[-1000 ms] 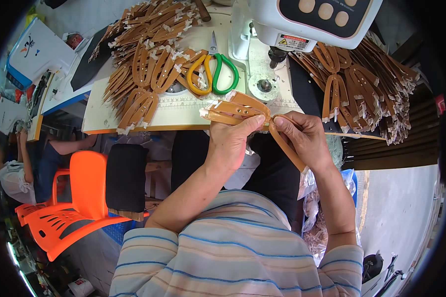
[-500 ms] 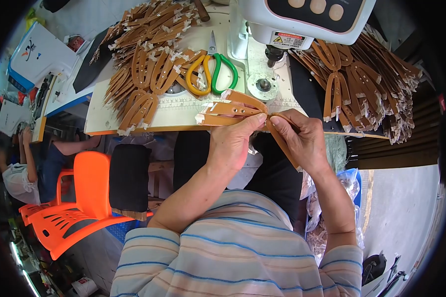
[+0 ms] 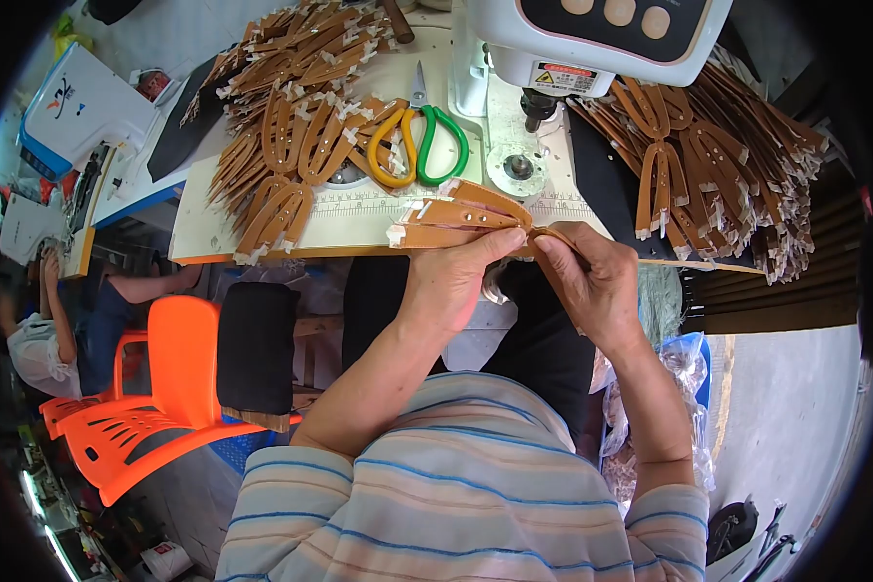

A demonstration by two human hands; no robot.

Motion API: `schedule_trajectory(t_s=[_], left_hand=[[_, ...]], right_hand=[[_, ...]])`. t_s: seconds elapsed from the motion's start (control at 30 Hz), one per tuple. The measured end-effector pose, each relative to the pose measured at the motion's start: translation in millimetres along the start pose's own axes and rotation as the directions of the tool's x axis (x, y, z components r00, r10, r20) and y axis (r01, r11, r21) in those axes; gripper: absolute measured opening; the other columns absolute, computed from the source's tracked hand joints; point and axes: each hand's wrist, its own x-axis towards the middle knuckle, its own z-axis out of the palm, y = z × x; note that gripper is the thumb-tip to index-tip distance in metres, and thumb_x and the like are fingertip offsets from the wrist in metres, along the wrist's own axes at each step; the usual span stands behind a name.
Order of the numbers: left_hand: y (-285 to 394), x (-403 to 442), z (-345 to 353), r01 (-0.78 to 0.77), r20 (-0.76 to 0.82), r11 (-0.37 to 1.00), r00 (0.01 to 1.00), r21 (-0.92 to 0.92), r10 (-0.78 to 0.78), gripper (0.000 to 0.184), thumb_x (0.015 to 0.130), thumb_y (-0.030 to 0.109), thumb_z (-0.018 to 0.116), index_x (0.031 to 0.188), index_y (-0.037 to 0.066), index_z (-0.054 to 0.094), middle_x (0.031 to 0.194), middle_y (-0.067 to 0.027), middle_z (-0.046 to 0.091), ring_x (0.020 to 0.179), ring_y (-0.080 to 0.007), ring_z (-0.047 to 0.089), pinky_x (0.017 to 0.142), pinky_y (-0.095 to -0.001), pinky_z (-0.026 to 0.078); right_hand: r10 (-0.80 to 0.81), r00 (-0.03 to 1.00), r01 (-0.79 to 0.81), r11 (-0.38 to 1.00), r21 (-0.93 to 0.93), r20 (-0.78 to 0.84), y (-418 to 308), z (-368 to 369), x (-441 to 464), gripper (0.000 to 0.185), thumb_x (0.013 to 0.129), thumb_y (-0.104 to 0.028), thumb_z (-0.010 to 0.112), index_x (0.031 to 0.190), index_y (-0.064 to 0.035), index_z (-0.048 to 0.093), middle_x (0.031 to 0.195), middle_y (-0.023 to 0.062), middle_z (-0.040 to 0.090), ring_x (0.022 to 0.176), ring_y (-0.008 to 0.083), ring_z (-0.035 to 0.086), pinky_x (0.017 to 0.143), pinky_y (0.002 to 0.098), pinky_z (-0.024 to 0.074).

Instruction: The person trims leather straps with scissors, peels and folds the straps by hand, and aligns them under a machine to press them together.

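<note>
My left hand [image 3: 453, 281] pinches a brown leather strap piece [image 3: 453, 217] near its narrow middle, thumb on top. Its several prongs fan out to the left, with white tips and small metal studs showing. On the other side of that middle, my right hand [image 3: 595, 279] grips the same piece between thumb and bent fingers, which hide most of its right part. Both hands are at the front edge of the white table [image 3: 359, 231]. Just beyond them is the round metal base [image 3: 518, 168] of a white press machine [image 3: 592, 44].
Scissors [image 3: 418, 145] with yellow and green handles lie left of the machine. Heaps of similar leather pieces flank it: a left pile [image 3: 291, 136] and a right pile [image 3: 708, 165]. An orange chair [image 3: 179, 369] stands at left, near another seated person [image 3: 48, 339].
My right hand has turned slightly, and the strap part that hung below it is now mostly hidden. The left hand keeps its hold on the leather piece.
</note>
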Motion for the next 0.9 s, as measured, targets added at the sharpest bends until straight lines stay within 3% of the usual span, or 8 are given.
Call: schedule_trajectory(t_s=[0.07, 0.17, 0.3, 0.37, 0.4, 0.47, 0.67, 0.9], left_hand=[[4, 0, -3, 0.115, 0.026, 0.99, 0.993, -0.078, -0.114, 0.026, 0.081, -0.003, 0.064, 0.106, -0.003, 0.058, 0.098, -0.0114, 0.064, 0.09, -0.0178, 0.062, 0.079, -0.0292, 0.052], [3, 1, -9, 0.129, 0.028, 0.991, 0.991, -0.038, -0.128, 0.026, 0.081, -0.002, 0.065, 0.106, -0.002, 0.059, 0.1, -0.0113, 0.064, 0.09, -0.0179, 0.062, 0.081, -0.0301, 0.051], [5, 3, -12, 0.169, 0.088, 0.984, 0.983, -0.05, -0.164, 0.023, 0.08, -0.002, 0.065, 0.102, -0.001, 0.06, 0.1, -0.0125, 0.063, 0.091, -0.0197, 0.062, 0.082, -0.0319, 0.051], [5, 6, -15, 0.183, 0.118, 0.981, 0.978, -0.061, -0.175, 0.021, 0.08, -0.002, 0.065, 0.101, -0.001, 0.06, 0.099, -0.0131, 0.063, 0.091, -0.0205, 0.061, 0.083, -0.0325, 0.051], [4, 9, -19, 0.095, 0.238, 0.995, 0.968, -0.028, -0.086, 0.019, 0.081, 0.0, 0.064, 0.099, 0.0, 0.06, 0.1, -0.0142, 0.062, 0.093, -0.0231, 0.061, 0.085, -0.0348, 0.05], [2, 13, -24, -0.089, 0.469, 0.996, 0.88, 0.005, 0.076, 0.014, 0.082, 0.004, 0.063, 0.095, 0.003, 0.059, 0.101, -0.0164, 0.06, 0.098, -0.0284, 0.06, 0.089, -0.0395, 0.048], [9, 16, -26, -0.167, 0.59, 0.986, 0.798, 0.022, 0.122, 0.01, 0.085, 0.012, 0.063, 0.085, 0.003, 0.059, 0.098, -0.0166, 0.058, 0.097, -0.0313, 0.061, 0.089, -0.0435, 0.049], [10, 15, -24, -0.264, 0.62, 0.957, 0.773, 0.123, 0.134, 0.019, 0.086, 0.02, 0.063, 0.082, 0.002, 0.061, 0.094, -0.016, 0.059, 0.095, -0.0322, 0.062, 0.083, -0.0445, 0.053]], right_hand=[[0.013, 1.0, -0.013, 0.999, 0.033, -0.001, 5, -2, 1, 0.011, 0.085, -0.007, 0.066, 0.088, 0.0038, 0.065, 0.077, 0.0122, 0.066, 0.067, 0.0136, 0.062, 0.063, 0.0232, 0.0483], [0.042, 0.999, -0.042, 0.994, 0.1, 0.003, 12, -3, -1, 0.012, 0.085, -0.008, 0.066, 0.088, 0.0034, 0.065, 0.078, 0.0126, 0.066, 0.067, 0.014, 0.063, 0.063, 0.0231, 0.0485], [-0.057, 0.998, 0.057, 0.998, 0.03, -0.011, 14, -5, -4, 0.01, 0.082, -0.004, 0.068, 0.089, 0.0013, 0.064, 0.083, 0.0115, 0.066, 0.072, 0.0162, 0.063, 0.064, 0.0251, 0.0484], [-0.273, 0.961, 0.257, 0.941, -0.222, -0.044, 10, -8, -5, 0.016, 0.077, -0.003, 0.069, 0.092, -0.0023, 0.065, 0.085, 0.0095, 0.065, 0.075, 0.0195, 0.063, 0.066, 0.028, 0.0469], [-0.378, 0.925, 0.342, 0.874, -0.345, -0.041, 9, -9, -5, 0.02, 0.074, -0.003, 0.069, 0.094, -0.0042, 0.065, 0.086, 0.0085, 0.065, 0.076, 0.0211, 0.063, 0.067, 0.0294, 0.0461], [-0.434, 0.9, 0.389, 0.841, -0.375, -0.039, 8, -11, -7, 0.022, 0.073, -0.001, 0.07, 0.094, -0.0039, 0.064, 0.088, 0.0088, 0.064, 0.079, 0.0226, 0.063, 0.068, 0.0307, 0.0459], [-0.614, 0.785, 0.543, 0.75, -0.378, -0.09, 8, -9, -10, 0.028, 0.068, 0.003, 0.071, 0.092, -0.0036, 0.06, 0.089, 0.0105, 0.064, 0.086, 0.027, 0.063, 0.075, 0.035, 0.0451], [-0.616, 0.784, 0.564, 0.761, -0.321, -0.083, 2, -6, -12, 0.029, 0.066, 0.003, 0.072, 0.091, -0.003, 0.06, 0.089, 0.0113, 0.064, 0.086, 0.0281, 0.062, 0.075, 0.036, 0.0456]])
